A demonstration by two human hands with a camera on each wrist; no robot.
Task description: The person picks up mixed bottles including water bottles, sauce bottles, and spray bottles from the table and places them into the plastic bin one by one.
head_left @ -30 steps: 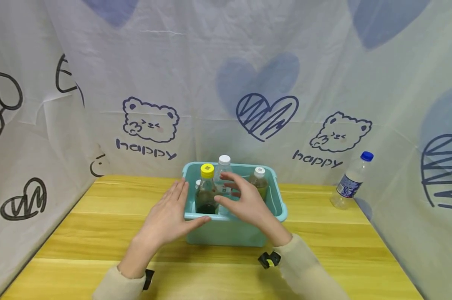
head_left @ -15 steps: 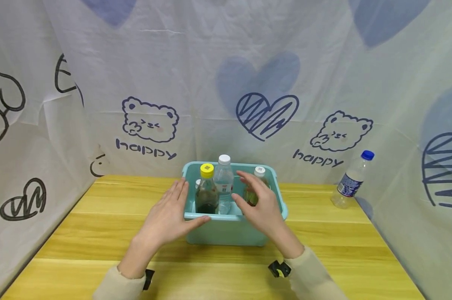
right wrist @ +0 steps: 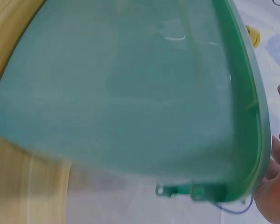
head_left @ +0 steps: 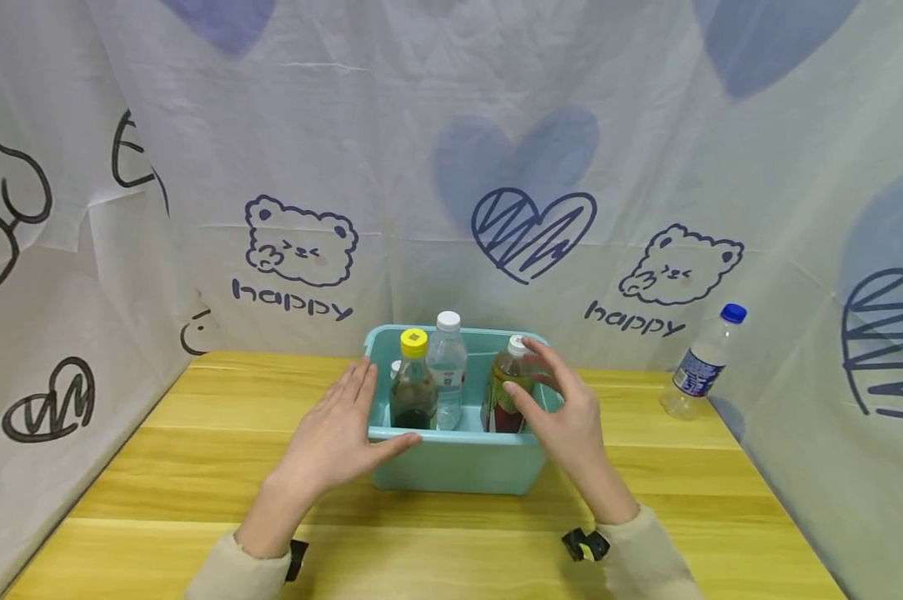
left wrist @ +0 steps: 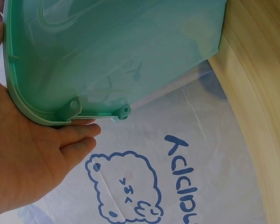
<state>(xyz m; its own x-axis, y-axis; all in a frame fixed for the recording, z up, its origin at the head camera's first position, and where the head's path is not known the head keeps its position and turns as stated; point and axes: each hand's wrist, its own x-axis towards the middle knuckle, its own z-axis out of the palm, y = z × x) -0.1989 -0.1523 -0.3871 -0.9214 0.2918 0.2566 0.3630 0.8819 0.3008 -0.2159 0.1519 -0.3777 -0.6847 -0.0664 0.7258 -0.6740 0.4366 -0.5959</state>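
A light teal plastic bin (head_left: 459,467) stands on the wooden table with several bottles upright inside. My left hand (head_left: 334,437) rests on the bin's left front corner, fingers straight along the left side and thumb along the front rim. Over the right front rim, my right hand (head_left: 571,417) has its fingers apart beside a tea-coloured drink bottle (head_left: 505,396) with a white cap; the fingertips overlap the cap in the head view. Left of it are a clear water bottle (head_left: 448,367) and a dark bottle with a yellow cap (head_left: 413,392). Another white cap (head_left: 395,367) is partly hidden.
A clear bottle with a blue cap and blue label (head_left: 699,371) stands at the table's right rear. A white cloth (head_left: 421,250) with bear and heart drawings hangs behind and along both sides of the wooden table (head_left: 196,467).
My right hand has moved rightward, from in front of the water bottle to the tea-coloured bottle, uncovering the bottles in the middle. My left hand has stayed on the bin's corner.
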